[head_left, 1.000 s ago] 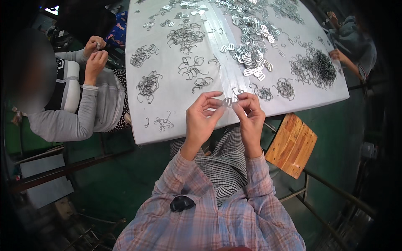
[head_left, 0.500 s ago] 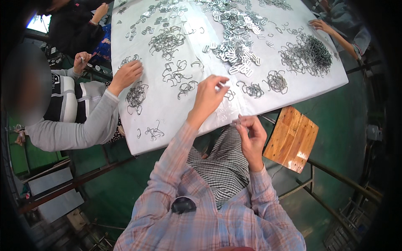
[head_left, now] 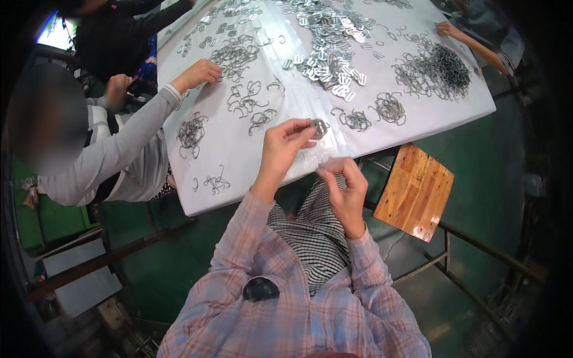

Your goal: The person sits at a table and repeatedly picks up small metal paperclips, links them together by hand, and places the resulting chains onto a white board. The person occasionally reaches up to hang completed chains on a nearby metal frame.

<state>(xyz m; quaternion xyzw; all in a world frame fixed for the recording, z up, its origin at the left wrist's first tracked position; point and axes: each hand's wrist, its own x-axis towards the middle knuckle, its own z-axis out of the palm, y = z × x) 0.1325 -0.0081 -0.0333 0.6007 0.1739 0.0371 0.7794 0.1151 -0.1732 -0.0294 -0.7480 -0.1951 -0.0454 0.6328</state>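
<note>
Above the near edge of the table my left hand [head_left: 282, 148] pinches a small metal slide buckle [head_left: 320, 128] between thumb and fingertips. My right hand [head_left: 346, 190] is beside it, nearer my body, with thumb and forefinger pressed together. Whatever lies in that pinch is too small and blurred to name. Just past my hands, small bent wire hooks [head_left: 358, 121] lie in a loose cluster, with a second wire hook pile [head_left: 391, 108] to its right. A large heap of flat slotted metal buckles [head_left: 325, 65] spreads over the middle of the table.
The white-covered table [head_left: 239, 161] holds several more hook piles, including a big dark heap [head_left: 447, 74] at the far right. A co-worker's hand [head_left: 203, 73] reaches over the left side; another person's hand [head_left: 452, 31] rests at the right edge. A wooden stool [head_left: 415, 194] stands at right.
My left hand has moved slightly left and down, and the buckle in it now shows clearly. My right hand has shifted left towards it. The left co-worker's hand has reached farther across the table.
</note>
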